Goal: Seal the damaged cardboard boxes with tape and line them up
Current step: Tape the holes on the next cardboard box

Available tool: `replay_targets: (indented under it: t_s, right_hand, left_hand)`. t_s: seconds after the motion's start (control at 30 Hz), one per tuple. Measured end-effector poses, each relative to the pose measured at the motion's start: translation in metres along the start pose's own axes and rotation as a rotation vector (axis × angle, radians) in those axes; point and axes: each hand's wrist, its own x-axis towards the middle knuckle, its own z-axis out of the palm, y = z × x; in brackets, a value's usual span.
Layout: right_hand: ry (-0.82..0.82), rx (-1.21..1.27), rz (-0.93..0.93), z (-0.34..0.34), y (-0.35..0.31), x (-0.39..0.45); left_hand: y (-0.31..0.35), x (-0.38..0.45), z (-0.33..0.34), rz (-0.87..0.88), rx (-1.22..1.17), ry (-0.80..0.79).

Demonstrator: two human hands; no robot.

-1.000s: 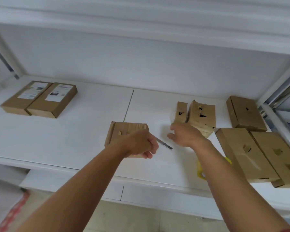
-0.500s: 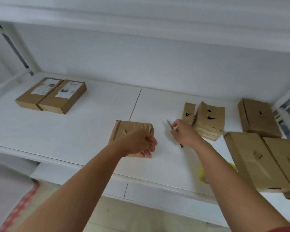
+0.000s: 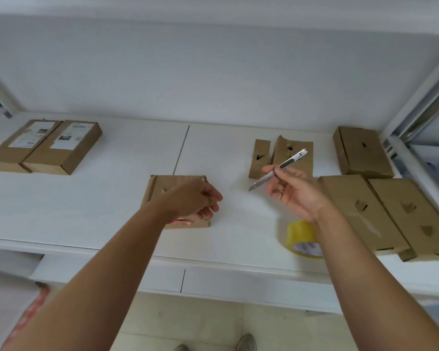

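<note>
Centre box: a small damaged cardboard box (image 3: 178, 184) lies flat on the white shelf (image 3: 99, 198), near the middle, close to the front edge; a torn hole shows on its top.
Left hand: the left hand (image 3: 193, 200) hovers over that box with fingers curled; whether it pinches anything or touches the box cannot be told.
Right hand: the right hand (image 3: 293, 192) is raised above the shelf, right of the centre box, pinching a utility knife (image 3: 279, 168) between thumb and fingers, the blade end pointing down and left.
Tape: a yellow tape roll (image 3: 300, 238) stands on its edge near the front of the shelf, partly hidden by the right forearm.
Torn boxes behind the knife: two upright damaged boxes (image 3: 260, 158) stand side by side, far from the front.
Right group: two large flat boxes (image 3: 360, 211) lie touching at the right, each with torn holes; another box (image 3: 360, 150) lies behind them.
Left pair: two labelled boxes (image 3: 46, 145) lie touching at the far left.
</note>
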Motion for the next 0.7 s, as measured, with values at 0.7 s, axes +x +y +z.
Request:
replay_targets:
  t_s: [0.7]
  right_hand:
    - [-0.052,-0.257,0.096,-0.0008,0.0042,0.0013]
  left_hand:
    - [-0.0087,0.0024,0.0036,0.082,0.031,0.13]
